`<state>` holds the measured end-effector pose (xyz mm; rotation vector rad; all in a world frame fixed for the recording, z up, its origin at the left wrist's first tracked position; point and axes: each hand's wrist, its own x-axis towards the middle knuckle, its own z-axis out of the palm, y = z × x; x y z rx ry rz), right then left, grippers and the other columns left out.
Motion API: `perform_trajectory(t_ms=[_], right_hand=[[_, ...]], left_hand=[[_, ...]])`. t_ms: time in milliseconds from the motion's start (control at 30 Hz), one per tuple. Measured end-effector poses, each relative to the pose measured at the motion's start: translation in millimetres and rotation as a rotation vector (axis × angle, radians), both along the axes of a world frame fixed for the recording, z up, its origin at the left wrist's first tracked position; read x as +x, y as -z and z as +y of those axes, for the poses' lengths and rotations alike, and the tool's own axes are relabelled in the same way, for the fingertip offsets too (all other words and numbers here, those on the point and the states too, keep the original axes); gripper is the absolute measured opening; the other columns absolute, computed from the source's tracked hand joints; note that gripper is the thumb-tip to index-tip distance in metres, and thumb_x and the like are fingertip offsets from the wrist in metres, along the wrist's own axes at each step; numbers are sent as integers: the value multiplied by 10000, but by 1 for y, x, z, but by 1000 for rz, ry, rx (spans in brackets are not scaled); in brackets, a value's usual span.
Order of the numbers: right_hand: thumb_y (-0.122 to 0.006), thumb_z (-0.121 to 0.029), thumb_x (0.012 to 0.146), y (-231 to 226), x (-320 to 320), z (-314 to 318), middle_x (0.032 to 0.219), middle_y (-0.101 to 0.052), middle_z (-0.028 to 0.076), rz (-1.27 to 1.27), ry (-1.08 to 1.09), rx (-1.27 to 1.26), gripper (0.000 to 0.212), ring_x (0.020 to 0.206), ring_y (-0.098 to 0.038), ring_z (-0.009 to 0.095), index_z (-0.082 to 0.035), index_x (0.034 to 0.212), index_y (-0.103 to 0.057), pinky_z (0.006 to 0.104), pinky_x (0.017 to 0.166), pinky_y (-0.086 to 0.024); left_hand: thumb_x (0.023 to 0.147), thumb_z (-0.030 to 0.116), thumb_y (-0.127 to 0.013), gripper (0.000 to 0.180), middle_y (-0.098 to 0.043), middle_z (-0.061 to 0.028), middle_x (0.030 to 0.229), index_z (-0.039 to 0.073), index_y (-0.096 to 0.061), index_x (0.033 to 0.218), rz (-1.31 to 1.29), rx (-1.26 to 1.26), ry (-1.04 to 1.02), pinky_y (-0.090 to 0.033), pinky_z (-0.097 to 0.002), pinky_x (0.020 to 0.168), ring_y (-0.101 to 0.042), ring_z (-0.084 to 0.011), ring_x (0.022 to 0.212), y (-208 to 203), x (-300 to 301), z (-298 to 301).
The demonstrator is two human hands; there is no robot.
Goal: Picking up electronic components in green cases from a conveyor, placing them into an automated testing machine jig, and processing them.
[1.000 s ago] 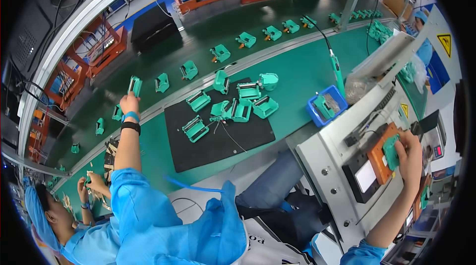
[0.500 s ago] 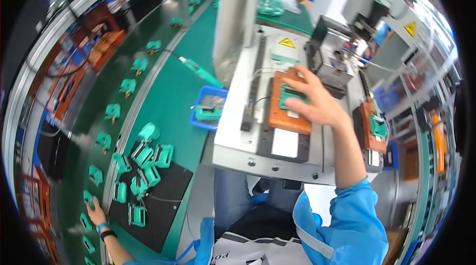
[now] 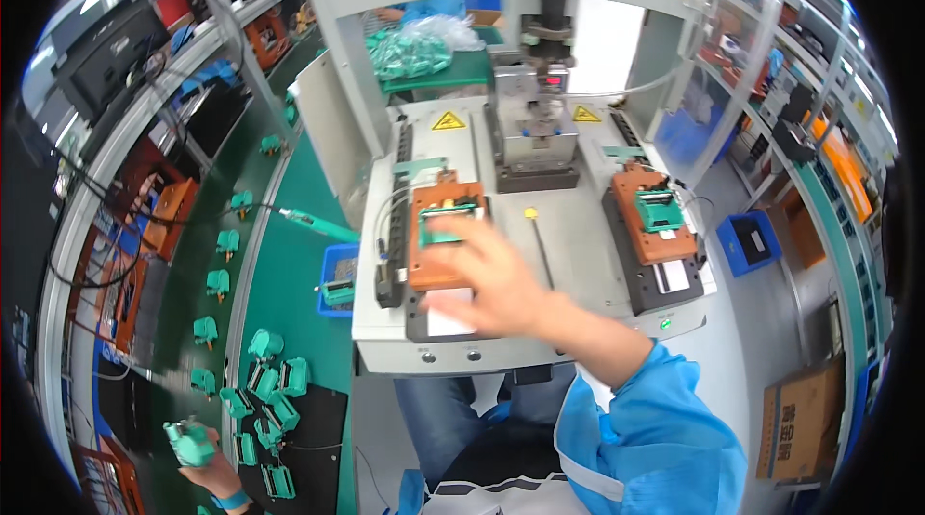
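My left hand is closed around a green plastic housing at the lower left, beside the dark conveyor belt. My right hand has its fingers spread and slightly blurred. It is over the left orange fixture block of the machine, partly covering it. In that block sits another green housing, partly hidden by my fingers. Whether the fingertips touch it I cannot tell. The right orange fixture block also carries a green housing.
Several green housings lie on a black mat at the left. More ride the conveyor belt. A blue bin and a green electric screwdriver lie left of the machine. Its metal head stands between the fixtures.
My left hand has taken hold of a green housing from the belt. My right hand remains over the left fixture, its fingers now pointing more leftward. The view has turned right.
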<state>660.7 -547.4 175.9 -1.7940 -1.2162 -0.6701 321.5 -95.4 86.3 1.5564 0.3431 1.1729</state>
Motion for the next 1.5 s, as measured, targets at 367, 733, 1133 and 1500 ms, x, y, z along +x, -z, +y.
perform_trajectory(t_ms=[367,733,1133,1500], right_hand=[[-654,-172,884,9,-82,-128,1152,-618,158,835,-379,187,552,998,-628,248,17,1351,-427,345,868,-491],[-581,108,797,50,-102,-293,907,-656,131,485,438,950,138,734,-612,120,18,900,-561,242,610,-505],[-582,11,876,-35,4,-309,907,-653,91,329,346,738,150,845,-612,114,44,1022,-595,248,762,-487],[-685,-104,788,-36,87,-266,910,-654,141,342,304,-463,178,889,-597,295,-10,939,-675,383,789,-471]], left_hand=[[557,248,-856,768,-607,-131,1158,104,-481,1213,-98,1186,757,-455,-393,737,-547,-315,874,-113,222,-371],[674,253,-793,426,-631,-121,987,53,-596,994,-15,846,967,-467,-392,709,-574,-302,878,-120,320,-520],[806,178,-611,208,-534,-122,551,15,-542,698,303,543,921,-417,-361,505,-545,-254,508,-117,361,-523],[925,87,-520,201,-353,79,703,97,-418,752,376,155,412,-258,-202,570,-318,-16,660,-125,198,-245]])
